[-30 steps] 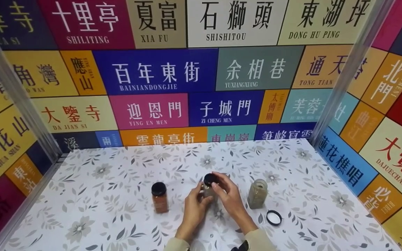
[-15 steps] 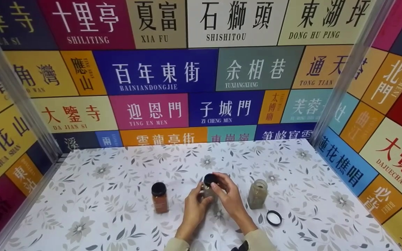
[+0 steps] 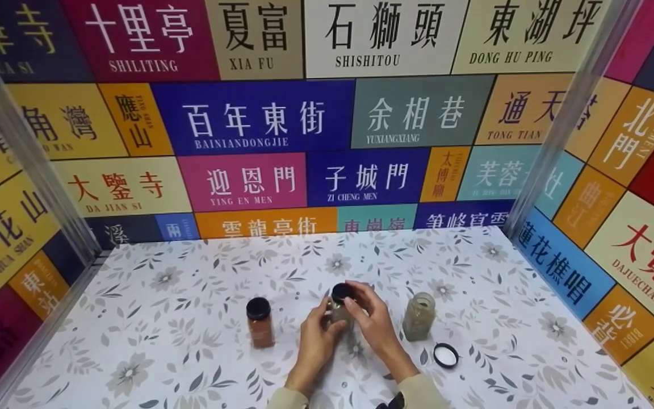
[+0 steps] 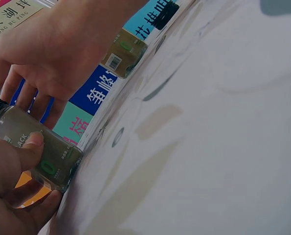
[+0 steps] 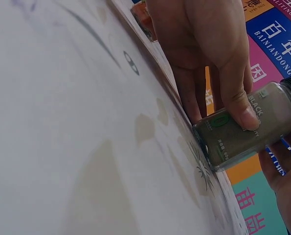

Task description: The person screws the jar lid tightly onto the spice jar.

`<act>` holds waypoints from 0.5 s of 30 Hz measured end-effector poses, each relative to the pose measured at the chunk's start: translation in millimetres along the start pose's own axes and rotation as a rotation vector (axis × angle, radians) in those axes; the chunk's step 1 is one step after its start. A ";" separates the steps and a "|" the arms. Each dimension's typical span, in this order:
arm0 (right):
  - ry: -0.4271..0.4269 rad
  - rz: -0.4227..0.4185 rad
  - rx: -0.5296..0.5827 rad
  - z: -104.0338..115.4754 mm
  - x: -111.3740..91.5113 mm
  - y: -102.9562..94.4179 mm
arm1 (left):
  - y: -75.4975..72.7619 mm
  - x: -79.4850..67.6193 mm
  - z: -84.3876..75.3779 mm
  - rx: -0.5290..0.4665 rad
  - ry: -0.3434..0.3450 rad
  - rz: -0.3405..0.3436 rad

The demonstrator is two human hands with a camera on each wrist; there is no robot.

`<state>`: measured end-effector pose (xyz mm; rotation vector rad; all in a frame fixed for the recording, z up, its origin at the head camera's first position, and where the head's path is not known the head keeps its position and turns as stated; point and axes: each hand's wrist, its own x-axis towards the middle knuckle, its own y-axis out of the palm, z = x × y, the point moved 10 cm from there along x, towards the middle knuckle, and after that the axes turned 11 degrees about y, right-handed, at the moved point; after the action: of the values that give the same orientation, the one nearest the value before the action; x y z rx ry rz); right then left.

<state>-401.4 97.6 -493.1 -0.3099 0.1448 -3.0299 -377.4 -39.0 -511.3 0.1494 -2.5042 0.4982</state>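
Between my hands a glass spice jar [image 3: 339,312] of grey-brown powder stands upright on the table, with "BLACK" on its label [image 5: 256,105]. My left hand [image 3: 317,336] grips the jar's body, its thumb [image 4: 33,142] across the label. The fingers of my right hand [image 3: 377,321] curl around the black cap [image 3: 342,291] on top. To the right stands a second glass jar [image 3: 419,318] with grey-green contents, its mouth uncovered. A black cap [image 3: 447,355], white inside, lies next to it. On the left is a jar of red-brown powder [image 3: 260,331] with its black cap on.
A white tablecloth [image 3: 191,363] with grey leaves and flowers covers the table. Colourful sign panels [image 3: 253,116] form walls behind and at both sides. Clear upright posts stand at the back corners.
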 end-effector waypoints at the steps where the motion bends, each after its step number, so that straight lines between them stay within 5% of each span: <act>1: -0.002 0.005 0.007 0.4 0.1 0.2 | 0.1 0.4 -0.1 -0.002 0.001 -0.001; 15: 0.034 0.004 0.020 -2.4 0.0 0.9 | 1.3 -0.5 0.1 -0.047 0.006 0.010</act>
<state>-401.8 96.9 -495.5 -0.2557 0.1179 -3.0318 -377.3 -37.8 -512.0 0.1170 -2.5101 0.4433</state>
